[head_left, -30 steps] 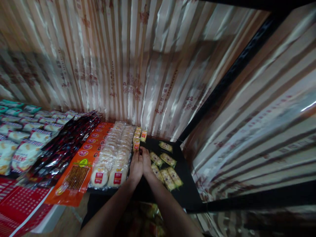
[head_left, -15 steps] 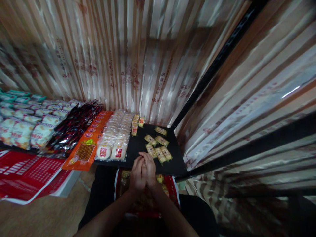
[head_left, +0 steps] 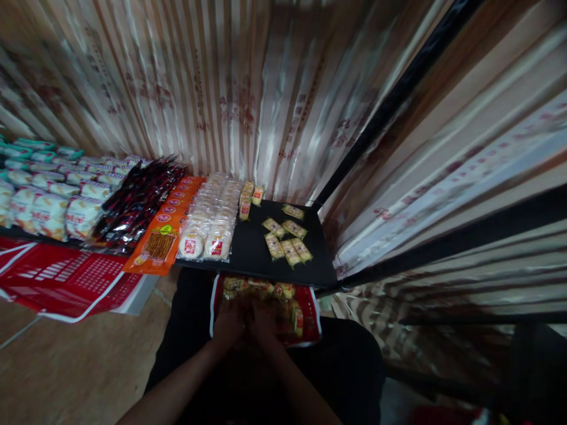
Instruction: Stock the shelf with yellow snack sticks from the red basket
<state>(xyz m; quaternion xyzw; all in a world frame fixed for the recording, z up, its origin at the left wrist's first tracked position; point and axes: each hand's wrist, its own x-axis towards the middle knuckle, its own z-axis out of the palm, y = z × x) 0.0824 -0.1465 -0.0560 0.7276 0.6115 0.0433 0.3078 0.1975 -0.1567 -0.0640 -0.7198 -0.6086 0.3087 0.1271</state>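
My left hand (head_left: 230, 323) and my right hand (head_left: 264, 320) reach side by side into a red bag with a white rim (head_left: 316, 321) on my lap. Small yellow wrapped snack packs (head_left: 297, 319) lie inside, around and beyond my fingers. Shadow and blur hide the fingers, so their grip does not show. Above the bag, several flat yellow snack packs (head_left: 274, 246) are scattered on the black shelf (head_left: 248, 251). A few more yellow packs (head_left: 245, 208) stand at the back, beside the rice crackers.
Left along the shelf are clear-wrapped round crackers (head_left: 217, 242), an orange snack packet (head_left: 160, 245), dark shiny packets (head_left: 128, 215) and white bags (head_left: 48, 215). A black post (head_left: 354, 156) rises at the shelf's right corner, before a striped curtain (head_left: 274, 106). A red bag (head_left: 66, 277) lies below left.
My hands have come apart from each other and moved down off the shelf's front edge into the red bag. The camera view has tilted downward slightly.
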